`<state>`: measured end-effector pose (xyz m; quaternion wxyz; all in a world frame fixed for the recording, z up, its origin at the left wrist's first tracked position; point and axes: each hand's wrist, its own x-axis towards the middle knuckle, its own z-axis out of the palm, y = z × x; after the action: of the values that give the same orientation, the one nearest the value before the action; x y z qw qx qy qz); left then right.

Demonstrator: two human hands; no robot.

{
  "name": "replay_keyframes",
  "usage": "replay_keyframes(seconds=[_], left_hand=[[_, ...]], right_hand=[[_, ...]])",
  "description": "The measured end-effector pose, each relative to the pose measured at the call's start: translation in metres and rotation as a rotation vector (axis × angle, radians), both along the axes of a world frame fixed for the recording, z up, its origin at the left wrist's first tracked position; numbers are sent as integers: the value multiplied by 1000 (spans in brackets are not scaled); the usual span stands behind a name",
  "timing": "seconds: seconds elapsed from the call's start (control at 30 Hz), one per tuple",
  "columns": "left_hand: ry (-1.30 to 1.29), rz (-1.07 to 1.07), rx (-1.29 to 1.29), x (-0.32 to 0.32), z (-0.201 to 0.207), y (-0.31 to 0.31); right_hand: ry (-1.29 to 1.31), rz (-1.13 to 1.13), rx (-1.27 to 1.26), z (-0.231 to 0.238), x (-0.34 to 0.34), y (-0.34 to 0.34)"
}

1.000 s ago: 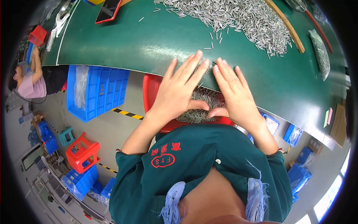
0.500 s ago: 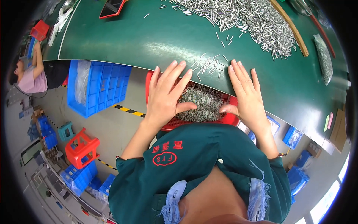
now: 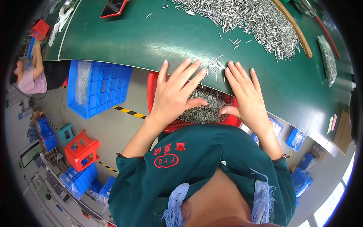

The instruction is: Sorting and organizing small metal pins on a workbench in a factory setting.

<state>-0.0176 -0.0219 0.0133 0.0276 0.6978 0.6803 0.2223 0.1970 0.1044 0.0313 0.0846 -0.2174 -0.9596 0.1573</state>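
Note:
Both palms face down at the near edge of a green tabletop (image 3: 124, 43). My left hand (image 3: 177, 89) has its fingers stretched out, the tips on the table and the thumb over the basket. My right hand (image 3: 244, 92) lies the same way, its fingers close together and its thumb pointing inward. Between the fingertips is a small group of loose metal pins (image 3: 214, 66), some at the very edge. Below the edge, against my body, a red plastic basket (image 3: 152, 90) holds a heap of similar pins (image 3: 206, 108).
A large pile of pins (image 3: 261, 26) covers the far right, bounded by a wooden strip (image 3: 293, 28). A filled clear bag (image 3: 327, 60) lies further right. A red-edged phone (image 3: 113, 7) rests at the back. Blue crates (image 3: 100, 89) and a red stool (image 3: 81, 149) stand left; a co-worker (image 3: 32, 79) is beyond.
My hands have drawn closer together around the small group of pins, the left moving right and the right slightly left. Fewer pins lie between them, and several stray pins behind have shifted.

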Motion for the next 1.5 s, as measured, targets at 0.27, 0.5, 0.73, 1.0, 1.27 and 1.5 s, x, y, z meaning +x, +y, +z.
replay_keyframes(seconds=[0.27,0.5,0.73,1.0,1.27,1.5], left_hand=[[-12,-32,23,-8,5,0],[53,34,-20,-1,4,31],[-42,-172,-98,-2,11,4],[-25,-128,18,-23,13,36],[104,-57,31,-15,-13,144],[90,-105,-25,-4,-11,98]], right_hand=[[177,-48,-146,-1,7,10],[94,-7,-101,-3,-18,21],[89,179,-147,2,-10,2],[158,14,-228,5,4,36],[61,-124,137,-19,-36,82],[-36,27,151,-17,-35,60]])
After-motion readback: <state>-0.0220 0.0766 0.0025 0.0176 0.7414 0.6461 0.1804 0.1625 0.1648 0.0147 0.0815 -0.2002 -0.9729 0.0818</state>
